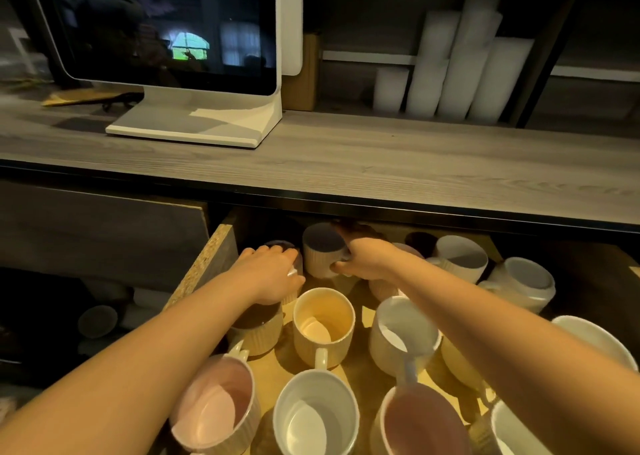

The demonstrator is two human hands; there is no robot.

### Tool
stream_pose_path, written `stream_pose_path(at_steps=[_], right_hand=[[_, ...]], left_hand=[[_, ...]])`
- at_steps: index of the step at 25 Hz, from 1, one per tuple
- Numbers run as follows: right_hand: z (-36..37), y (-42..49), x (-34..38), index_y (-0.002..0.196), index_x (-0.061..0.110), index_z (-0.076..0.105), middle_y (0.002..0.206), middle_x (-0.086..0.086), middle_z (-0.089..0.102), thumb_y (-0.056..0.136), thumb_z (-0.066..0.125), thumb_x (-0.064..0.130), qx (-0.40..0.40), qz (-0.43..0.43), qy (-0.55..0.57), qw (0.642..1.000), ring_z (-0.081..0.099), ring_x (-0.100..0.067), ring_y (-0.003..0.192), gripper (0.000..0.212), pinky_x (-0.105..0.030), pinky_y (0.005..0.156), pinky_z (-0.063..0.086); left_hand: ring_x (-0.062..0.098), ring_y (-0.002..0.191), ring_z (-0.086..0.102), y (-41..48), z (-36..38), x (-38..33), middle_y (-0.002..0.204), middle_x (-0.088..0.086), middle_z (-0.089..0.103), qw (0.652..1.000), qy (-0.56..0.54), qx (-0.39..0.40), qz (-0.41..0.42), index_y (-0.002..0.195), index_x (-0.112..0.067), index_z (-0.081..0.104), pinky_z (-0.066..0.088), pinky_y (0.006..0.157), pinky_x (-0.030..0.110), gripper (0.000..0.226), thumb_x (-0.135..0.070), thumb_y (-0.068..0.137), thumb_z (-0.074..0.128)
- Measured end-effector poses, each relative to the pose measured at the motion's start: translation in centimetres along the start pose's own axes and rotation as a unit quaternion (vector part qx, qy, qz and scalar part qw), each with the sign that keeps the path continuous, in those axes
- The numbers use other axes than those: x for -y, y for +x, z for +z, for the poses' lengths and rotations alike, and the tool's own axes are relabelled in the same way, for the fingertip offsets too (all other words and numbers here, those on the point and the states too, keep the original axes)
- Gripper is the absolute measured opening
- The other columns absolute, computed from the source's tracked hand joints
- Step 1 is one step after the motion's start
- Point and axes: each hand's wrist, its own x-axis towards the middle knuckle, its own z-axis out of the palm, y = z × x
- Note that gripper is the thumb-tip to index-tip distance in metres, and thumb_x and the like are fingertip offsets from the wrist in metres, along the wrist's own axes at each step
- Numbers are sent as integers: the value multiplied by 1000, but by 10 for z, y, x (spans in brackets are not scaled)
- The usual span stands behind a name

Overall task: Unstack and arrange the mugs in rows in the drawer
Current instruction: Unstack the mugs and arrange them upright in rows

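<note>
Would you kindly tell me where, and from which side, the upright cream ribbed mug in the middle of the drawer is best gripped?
Probably by its handle, from the near side. The cream ribbed mug stands upright, mouth up, and its handle points toward the person, while other mugs stand close on its left and right.

No legible text, label, brand, number or sign anywhere. The monitor (166,29) on the bench (381,157) shows only dark reflections (no characters on the screen or on its white stand). Every mug (323,319) in the drawer (207,264) has plain, unprinted sides, and the white rolls (460,56) on the shelf are plain too.
</note>
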Motion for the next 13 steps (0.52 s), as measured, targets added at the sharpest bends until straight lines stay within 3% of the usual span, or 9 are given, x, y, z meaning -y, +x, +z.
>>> stream_pose_path(at_steps=[3,7,10,13], right_hand=[[2,23,9,142,14,32,143,-14,41,84,66,27,45,14,46,998,43,-30,128,69,-32,99,38],[4,38,11,136,18,37,129,-10,49,80,71,25,56,53,56,995,49,-30,121,66,-34,94,43],[4,39,11,137,18,37,134,-9,49,80,71,29,72,65,30,995,48,-30,123,67,-34,99,41],[-3,30,17,137,9,41,141,-13,45,86,65,24,111,53,48,991,42,-28,130,59,-25,100,34]], left_hand=[[28,139,28,1,-1,2,153,8,28,1000,-2,22,15,148,-19,19,25,113,43,59,-41,97,38],[28,142,22,4,-2,10,156,8,21,998,0,63,32,149,-20,12,24,114,43,62,-39,97,40],[28,142,21,6,-2,13,156,7,19,997,-7,63,35,150,-21,11,23,114,43,61,-37,98,38],[28,142,23,7,-1,13,156,7,21,998,-10,56,35,149,-21,12,24,114,42,58,-35,99,37]])
